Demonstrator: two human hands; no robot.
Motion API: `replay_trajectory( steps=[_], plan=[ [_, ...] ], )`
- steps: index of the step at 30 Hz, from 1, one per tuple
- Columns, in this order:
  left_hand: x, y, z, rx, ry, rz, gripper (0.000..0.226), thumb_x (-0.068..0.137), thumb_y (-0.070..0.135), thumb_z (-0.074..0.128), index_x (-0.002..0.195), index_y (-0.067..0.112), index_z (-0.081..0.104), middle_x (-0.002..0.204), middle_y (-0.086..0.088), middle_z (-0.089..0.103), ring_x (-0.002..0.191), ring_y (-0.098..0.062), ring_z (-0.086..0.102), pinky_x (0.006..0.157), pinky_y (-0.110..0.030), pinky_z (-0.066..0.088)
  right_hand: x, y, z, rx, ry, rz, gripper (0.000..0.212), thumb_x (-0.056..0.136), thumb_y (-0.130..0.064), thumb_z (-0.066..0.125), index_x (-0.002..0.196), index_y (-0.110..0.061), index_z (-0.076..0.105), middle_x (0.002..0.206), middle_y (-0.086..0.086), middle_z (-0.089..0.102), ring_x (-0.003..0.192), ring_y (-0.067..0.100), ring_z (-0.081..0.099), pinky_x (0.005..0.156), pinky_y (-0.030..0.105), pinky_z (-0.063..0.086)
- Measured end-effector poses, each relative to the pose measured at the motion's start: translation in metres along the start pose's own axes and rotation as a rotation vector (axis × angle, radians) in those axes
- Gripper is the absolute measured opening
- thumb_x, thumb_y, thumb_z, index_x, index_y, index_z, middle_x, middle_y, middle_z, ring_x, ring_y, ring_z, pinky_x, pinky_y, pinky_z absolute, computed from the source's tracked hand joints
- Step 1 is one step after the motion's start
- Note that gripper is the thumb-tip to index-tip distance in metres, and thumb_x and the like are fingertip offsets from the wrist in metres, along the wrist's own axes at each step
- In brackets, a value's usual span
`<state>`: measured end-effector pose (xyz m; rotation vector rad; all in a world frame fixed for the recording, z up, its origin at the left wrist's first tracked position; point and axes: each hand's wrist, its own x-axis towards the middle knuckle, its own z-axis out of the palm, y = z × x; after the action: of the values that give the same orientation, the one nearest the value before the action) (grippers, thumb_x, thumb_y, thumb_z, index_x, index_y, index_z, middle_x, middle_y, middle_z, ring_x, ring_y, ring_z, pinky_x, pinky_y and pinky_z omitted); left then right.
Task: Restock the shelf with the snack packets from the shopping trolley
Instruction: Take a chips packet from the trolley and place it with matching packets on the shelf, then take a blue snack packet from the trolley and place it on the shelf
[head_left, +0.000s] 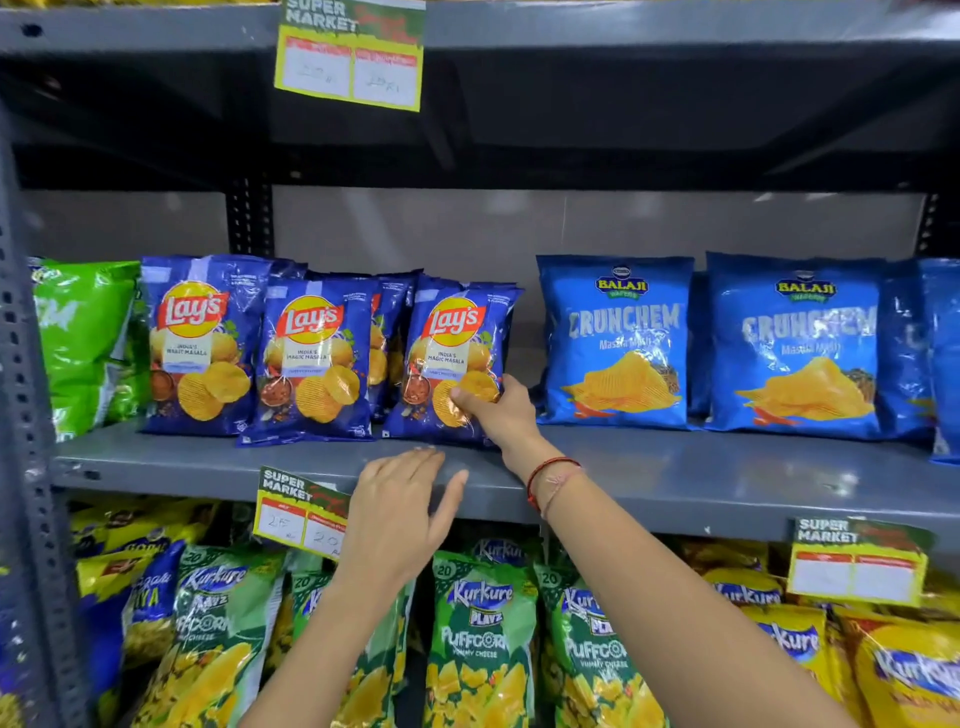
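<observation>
Three rows of dark blue Lay's packets stand upright on the grey middle shelf (675, 483). My right hand (501, 413) grips the lower right corner of the rightmost Lay's packet (452, 353), thumb on its front. The middle Lay's packet (311, 364) and the left Lay's packet (197, 343) stand beside it. My left hand (400, 512) hovers flat at the shelf's front edge, just below that packet, fingers apart and holding nothing. The shopping trolley is out of view.
Light blue Balaji Crunchem packets (618, 343) fill the shelf's right side, a green packet (83, 343) the left. Kurkure Puffcorn packets (480, 639) hang below. Price tags (296, 512) clip to the shelf edges. A grey upright post (21, 415) borders the left.
</observation>
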<state>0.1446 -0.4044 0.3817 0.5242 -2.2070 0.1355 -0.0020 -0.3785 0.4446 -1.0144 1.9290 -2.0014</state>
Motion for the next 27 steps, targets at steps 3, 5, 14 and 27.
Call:
replay_trajectory(
  steps=[3,5,14,27],
  plan=[
    [0.000,0.001,0.001,-0.010,-0.007,-0.001,0.072,0.093,0.054,0.017,0.099,0.008,0.072,0.100,-0.006,0.075,0.095,-0.019,0.069,0.086,-0.031,0.044,-0.009,-0.004,-0.010,-0.021,0.019,-0.031,0.064,0.070,-0.031,0.078,0.123,-0.010,0.050,0.115,0.010,0.063,0.103,0.021,0.059,0.095,0.038,0.050],
    [-0.001,0.004,0.001,-0.055,0.006,-0.013,0.066,0.092,0.053,0.023,0.102,0.008,0.070,0.104,-0.006,0.074,0.100,-0.019,0.067,0.088,-0.030,0.038,-0.019,-0.009,-0.025,-0.048,0.075,-0.105,0.065,0.072,-0.032,0.077,0.125,-0.009,0.048,0.116,0.012,0.061,0.098,0.019,0.057,0.092,0.034,0.050],
    [-0.007,0.114,0.021,-0.453,0.211,0.148,0.035,0.091,0.031,0.044,0.103,0.006,0.066,0.110,-0.008,0.069,0.109,-0.023,0.059,0.093,-0.030,0.040,-0.108,-0.008,-0.163,-0.122,0.388,-0.330,0.035,0.077,-0.022,0.073,0.108,-0.014,0.060,0.100,-0.001,0.063,0.086,0.010,0.061,0.074,0.013,0.047],
    [-0.139,0.373,0.133,-0.996,-0.386,0.545,0.029,0.090,0.023,0.047,0.104,0.004,0.065,0.106,-0.012,0.069,0.104,-0.018,0.052,0.094,-0.023,0.036,-0.350,0.149,-0.393,-0.463,0.945,0.198,0.016,0.079,-0.023,0.070,0.092,-0.023,0.060,0.088,-0.008,0.064,0.077,0.007,0.061,0.071,0.024,0.052]
  ],
)
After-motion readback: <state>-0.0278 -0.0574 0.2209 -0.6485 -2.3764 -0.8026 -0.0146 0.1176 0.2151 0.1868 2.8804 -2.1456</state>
